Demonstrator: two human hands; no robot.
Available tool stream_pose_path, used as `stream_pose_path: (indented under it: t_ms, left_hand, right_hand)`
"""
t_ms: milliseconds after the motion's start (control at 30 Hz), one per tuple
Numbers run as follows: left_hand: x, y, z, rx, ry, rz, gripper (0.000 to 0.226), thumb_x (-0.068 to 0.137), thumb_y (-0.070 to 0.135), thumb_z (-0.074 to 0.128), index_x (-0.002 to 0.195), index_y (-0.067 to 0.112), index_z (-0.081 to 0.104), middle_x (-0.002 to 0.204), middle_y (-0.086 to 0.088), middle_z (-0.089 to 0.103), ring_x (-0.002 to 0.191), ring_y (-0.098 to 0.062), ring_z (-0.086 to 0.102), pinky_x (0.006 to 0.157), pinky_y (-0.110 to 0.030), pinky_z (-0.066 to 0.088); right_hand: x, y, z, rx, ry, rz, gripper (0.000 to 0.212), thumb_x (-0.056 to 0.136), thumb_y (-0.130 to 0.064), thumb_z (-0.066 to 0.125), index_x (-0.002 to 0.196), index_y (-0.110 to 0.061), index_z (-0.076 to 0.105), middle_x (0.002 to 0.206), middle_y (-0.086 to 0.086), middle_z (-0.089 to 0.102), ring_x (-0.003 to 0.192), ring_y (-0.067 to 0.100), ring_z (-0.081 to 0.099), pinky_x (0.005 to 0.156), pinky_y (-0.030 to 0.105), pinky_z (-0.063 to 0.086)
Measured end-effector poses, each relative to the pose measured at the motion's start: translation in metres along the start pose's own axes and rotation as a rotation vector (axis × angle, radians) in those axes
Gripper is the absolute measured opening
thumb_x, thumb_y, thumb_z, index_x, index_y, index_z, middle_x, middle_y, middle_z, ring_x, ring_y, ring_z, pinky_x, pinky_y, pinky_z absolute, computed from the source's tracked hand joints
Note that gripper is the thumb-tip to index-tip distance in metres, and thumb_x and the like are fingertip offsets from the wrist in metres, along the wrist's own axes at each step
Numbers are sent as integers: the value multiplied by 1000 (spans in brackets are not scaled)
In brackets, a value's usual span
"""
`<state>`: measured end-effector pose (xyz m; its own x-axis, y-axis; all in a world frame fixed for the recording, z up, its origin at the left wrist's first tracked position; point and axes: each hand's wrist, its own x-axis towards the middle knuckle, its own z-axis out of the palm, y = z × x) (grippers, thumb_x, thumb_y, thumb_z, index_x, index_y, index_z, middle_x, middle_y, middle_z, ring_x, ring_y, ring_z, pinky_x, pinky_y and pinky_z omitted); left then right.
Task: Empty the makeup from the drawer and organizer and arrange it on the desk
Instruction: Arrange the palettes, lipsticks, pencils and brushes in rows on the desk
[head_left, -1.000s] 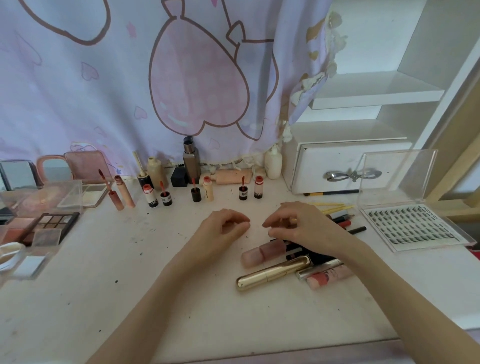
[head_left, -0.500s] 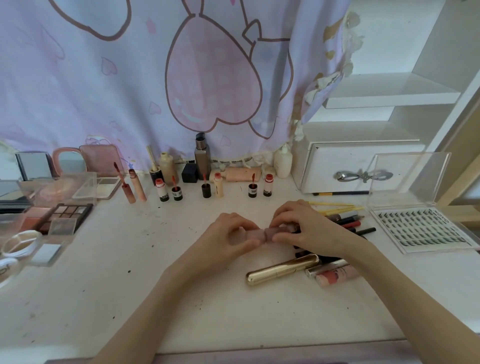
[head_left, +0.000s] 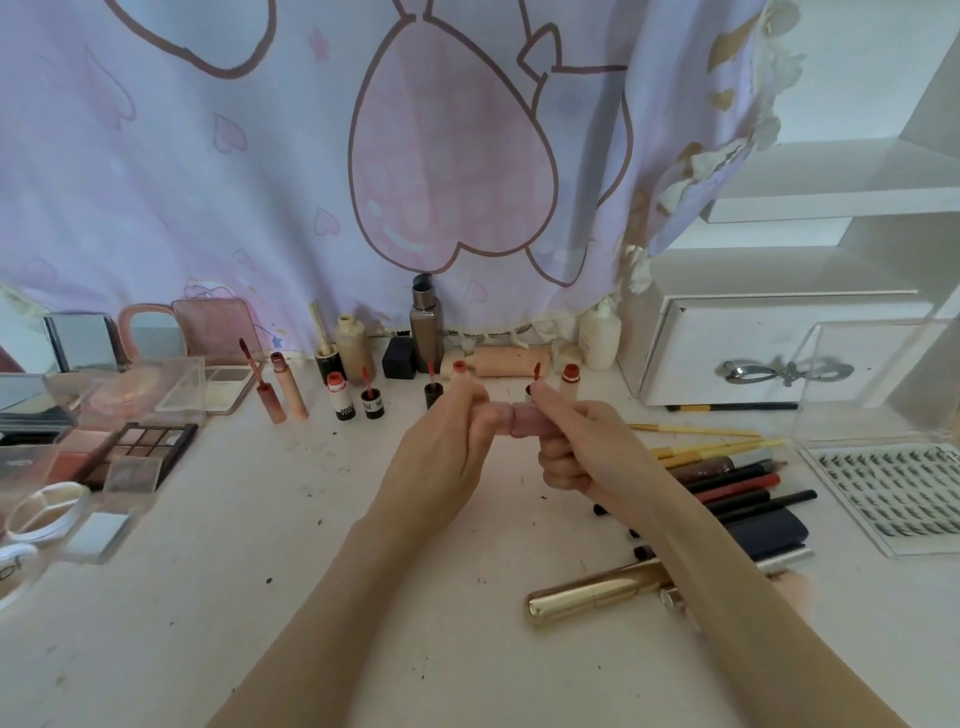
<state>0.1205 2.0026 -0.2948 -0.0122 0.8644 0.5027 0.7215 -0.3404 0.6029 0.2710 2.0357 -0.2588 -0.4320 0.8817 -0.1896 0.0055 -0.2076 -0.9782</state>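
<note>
Open room: a broad bare stretch of the white desk (head_left: 218, 613) is seen at near left and centre, down to the near edge; the right and far sides are crowded.
Far edge: a row of small lip tubes (head_left: 343, 397) and bottles is stood upright along the curtain (head_left: 260, 182).
Right edge: a white drawer unit (head_left: 737, 358) is set at far right, its drawer front closed; what is inside cannot be seen.
Containers: a clear lash case (head_left: 893, 488) lies near the drawer unit with its lid raised, and rows of lashes are held in its tray. At far left an eyeshadow palette (head_left: 148, 447) lies open, its pans exposed.
Loose items: pencils (head_left: 727, 470) are piled right of the hands; a gold tube (head_left: 592, 597) lies nearer, partly covered by the right forearm.
Task thing: a pink tube (head_left: 519, 418) is held above the desk at centre, between both hands.
Long axis: roughly level, running left to right.
Left hand (head_left: 447, 441): fingers are curled round the tube's left end.
Right hand (head_left: 587, 447): the tube's right end is pinched between thumb and curled fingers.
</note>
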Motion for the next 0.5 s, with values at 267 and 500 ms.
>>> stream_pose_path:
  t_ms: [267, 500]
  left_hand:
    - [-3, 4, 0, -100, 98, -177, 36, 98, 30, 22, 70, 18, 42, 62, -2, 49, 57, -10, 46, 52, -22, 34]
    - [-7, 4, -9, -272, 31, -42, 22, 88, 45, 42, 108, 37, 45, 98, 15, 54, 81, -5, 54, 64, -15, 44]
  right_hand:
    - [-6, 12, 5, -421, -4, -349, 17, 92, -24, 53, 104, -14, 60, 56, -18, 52, 51, 0, 46, 55, 16, 37]
    - [-9, 11, -1, -154, 106, -248, 34, 88, -30, 57, 96, 2, 66, 49, -7, 48, 46, 10, 44, 47, 18, 39]
